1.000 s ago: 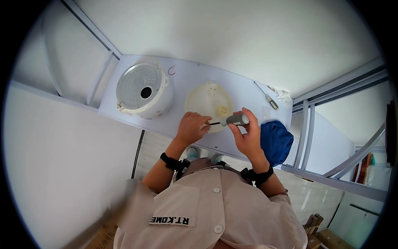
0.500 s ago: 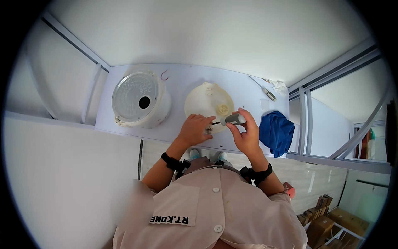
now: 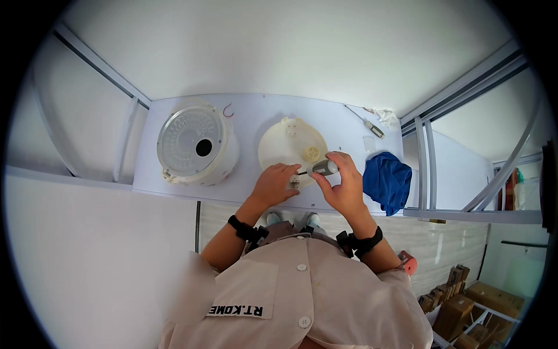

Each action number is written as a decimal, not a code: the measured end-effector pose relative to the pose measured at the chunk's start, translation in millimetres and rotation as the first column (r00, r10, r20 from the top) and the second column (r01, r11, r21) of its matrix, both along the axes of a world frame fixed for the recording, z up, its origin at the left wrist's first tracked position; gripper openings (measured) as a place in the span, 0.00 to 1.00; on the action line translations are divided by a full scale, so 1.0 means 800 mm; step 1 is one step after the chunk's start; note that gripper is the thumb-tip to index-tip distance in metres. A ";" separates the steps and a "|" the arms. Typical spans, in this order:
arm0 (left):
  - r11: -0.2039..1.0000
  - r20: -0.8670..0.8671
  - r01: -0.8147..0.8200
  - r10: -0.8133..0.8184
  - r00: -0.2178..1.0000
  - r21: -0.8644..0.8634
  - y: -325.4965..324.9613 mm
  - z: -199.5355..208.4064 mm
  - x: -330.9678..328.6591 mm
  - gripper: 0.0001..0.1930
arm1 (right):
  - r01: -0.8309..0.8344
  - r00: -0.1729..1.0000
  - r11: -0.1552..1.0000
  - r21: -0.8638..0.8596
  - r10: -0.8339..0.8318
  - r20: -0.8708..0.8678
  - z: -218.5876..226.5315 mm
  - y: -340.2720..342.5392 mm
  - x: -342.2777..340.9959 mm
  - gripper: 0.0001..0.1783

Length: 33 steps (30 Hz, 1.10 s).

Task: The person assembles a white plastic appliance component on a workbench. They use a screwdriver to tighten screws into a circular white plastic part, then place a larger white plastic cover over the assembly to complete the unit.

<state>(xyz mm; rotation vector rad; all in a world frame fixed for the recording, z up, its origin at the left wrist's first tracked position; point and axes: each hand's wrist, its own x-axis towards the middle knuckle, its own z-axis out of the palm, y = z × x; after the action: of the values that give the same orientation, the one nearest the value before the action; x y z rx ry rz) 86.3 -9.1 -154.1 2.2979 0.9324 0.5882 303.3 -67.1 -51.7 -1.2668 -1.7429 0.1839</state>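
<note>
A round cream plastic cover (image 3: 288, 146) lies flat on the white table (image 3: 250, 119). My right hand (image 3: 344, 185) grips a grey-handled screwdriver (image 3: 321, 169) held level, its tip pointing left at the cover's near edge. My left hand (image 3: 275, 184) rests at that edge, fingers pinched around a small part by the tool's tip; what it pinches is too small to tell. A white cooker body (image 3: 197, 145) with a round metal plate and a dark centre hole stands to the left.
A blue cloth (image 3: 387, 180) lies at the table's right end. A second screwdriver (image 3: 369, 126) and a crumpled white scrap (image 3: 386, 116) sit at the back right. A metal frame rail (image 3: 427, 168) borders the table's right side. Cardboard boxes (image 3: 465, 305) stand on the floor, lower right.
The view has shifted, so the table sits more centred. Both hands stay at the cover's near edge with the screwdriver; my right hand has moved slightly closer to the left.
</note>
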 end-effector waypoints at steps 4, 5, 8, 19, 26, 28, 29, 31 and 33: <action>1.000 -0.042 -0.013 0.014 0.999 0.026 -0.001 -0.003 0.003 0.38 | -0.004 0.999 1.000 0.006 0.003 0.042 0.011 0.008 -0.013 0.35; 1.000 -0.055 -0.025 0.026 0.998 0.018 -0.003 -0.002 0.004 0.38 | 0.000 0.996 1.000 -0.030 0.003 0.085 0.013 0.007 -0.013 0.37; 0.999 -0.088 -0.041 0.042 0.995 0.014 -0.004 -0.001 0.007 0.38 | 0.050 0.974 0.987 -0.155 -0.014 0.227 0.018 0.003 -0.013 0.41; 0.999 -0.127 -0.048 0.047 0.991 -0.004 -0.002 -0.002 0.012 0.39 | -0.082 0.967 0.978 -0.191 0.124 0.222 0.056 0.003 -0.010 0.32; 0.998 -0.153 -0.055 0.055 0.987 0.004 -0.001 -0.001 0.019 0.37 | 0.209 0.873 0.952 -0.222 -0.080 0.482 0.067 0.006 -0.019 0.20; 0.998 -0.144 -0.054 0.055 0.988 0.014 -0.001 -0.001 0.019 0.36 | 0.273 0.830 0.911 -0.308 -0.062 0.554 0.066 0.006 -0.016 0.18; 0.998 -0.136 -0.052 0.054 0.989 0.024 0.000 -0.003 0.019 0.35 | 0.290 0.820 0.889 -0.355 -0.040 0.571 0.067 0.006 -0.016 0.19; 0.998 -0.126 -0.051 0.055 0.991 0.034 0.000 -0.005 0.018 0.34 | 0.325 0.799 0.835 -0.444 0.009 0.601 0.070 0.006 -0.016 0.20; 0.998 -0.123 -0.056 0.059 0.991 0.030 -0.002 -0.003 0.018 0.34 | 0.281 0.809 0.915 -0.289 -0.064 0.584 0.077 -0.001 -0.016 0.21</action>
<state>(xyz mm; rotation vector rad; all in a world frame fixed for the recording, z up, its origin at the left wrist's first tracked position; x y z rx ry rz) 101.0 -11.0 -156.5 2.3601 1.0582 0.4881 290.8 -68.2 9.6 -1.8967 -2.1391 0.0155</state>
